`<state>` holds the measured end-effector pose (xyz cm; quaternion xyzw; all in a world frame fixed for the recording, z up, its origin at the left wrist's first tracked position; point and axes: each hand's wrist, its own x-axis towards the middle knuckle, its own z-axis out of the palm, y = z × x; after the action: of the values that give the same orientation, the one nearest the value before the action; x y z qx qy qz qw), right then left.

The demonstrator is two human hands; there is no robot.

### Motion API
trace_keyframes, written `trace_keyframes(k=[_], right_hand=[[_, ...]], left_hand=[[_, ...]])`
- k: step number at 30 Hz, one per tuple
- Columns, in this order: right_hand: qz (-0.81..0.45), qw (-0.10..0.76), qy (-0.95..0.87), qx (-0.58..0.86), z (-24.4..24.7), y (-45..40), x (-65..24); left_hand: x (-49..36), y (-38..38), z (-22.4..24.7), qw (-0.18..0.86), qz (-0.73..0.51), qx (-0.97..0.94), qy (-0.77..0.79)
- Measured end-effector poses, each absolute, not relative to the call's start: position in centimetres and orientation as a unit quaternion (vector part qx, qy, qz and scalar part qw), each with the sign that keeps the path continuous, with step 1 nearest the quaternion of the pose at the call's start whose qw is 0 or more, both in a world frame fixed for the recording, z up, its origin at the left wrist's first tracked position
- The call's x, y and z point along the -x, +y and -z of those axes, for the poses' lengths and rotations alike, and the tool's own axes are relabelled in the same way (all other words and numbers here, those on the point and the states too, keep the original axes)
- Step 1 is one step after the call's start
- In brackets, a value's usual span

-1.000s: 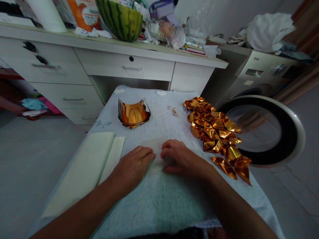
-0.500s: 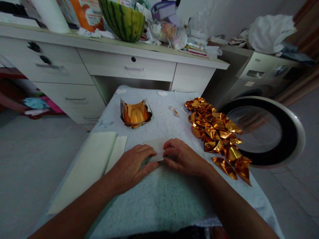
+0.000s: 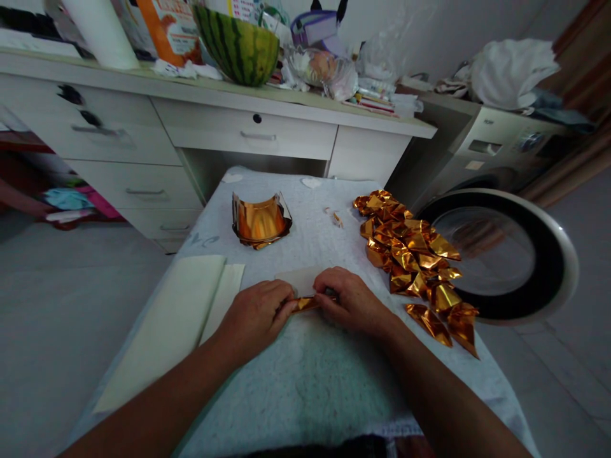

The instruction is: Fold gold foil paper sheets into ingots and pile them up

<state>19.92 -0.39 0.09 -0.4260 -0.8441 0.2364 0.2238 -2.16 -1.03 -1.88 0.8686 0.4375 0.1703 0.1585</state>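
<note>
Between my two hands lies a sheet of foil paper, pale on its upper face, with a gold strip folded up along the near edge. My left hand is closed on the left end of that strip, thumb against fingers. At the other end my right hand pinches the fold with curled fingers. Beyond them a curved stack of gold foil sheets stands on the cloth. To the right is a heap of folded gold foil pieces.
A pale folded paper stack lies left on the cloth-covered table. A small wrapper scrap sits near the middle. Behind, a white counter carries a cut watermelon. The washing machine door hangs open at right.
The near edge of the sheet has been turned up, so a gold strip now shows between my hands. My fingers have closed onto the fold. The view has shifted slightly.
</note>
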Motion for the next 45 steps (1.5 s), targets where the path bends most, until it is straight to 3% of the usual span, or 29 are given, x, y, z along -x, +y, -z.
trace_keyframes(k=[20,32,45], right_hand=[[-0.205,0.248,-0.821,0.472,1.5,0.2,-18.9],[-0.184,0.248,-0.814,0.492,1.5,0.2,-18.5],[-0.192,0.245,-0.816,0.487,1.5,0.2,-18.6]], left_hand=[[2.0,-1.1,2.4,0.19,-0.27,-0.818,0.472],[2.4,-1.1,2.4,0.041,-0.202,-0.799,0.564],[2.0,-0.8,2.4,0.153,-0.248,-0.784,0.548]])
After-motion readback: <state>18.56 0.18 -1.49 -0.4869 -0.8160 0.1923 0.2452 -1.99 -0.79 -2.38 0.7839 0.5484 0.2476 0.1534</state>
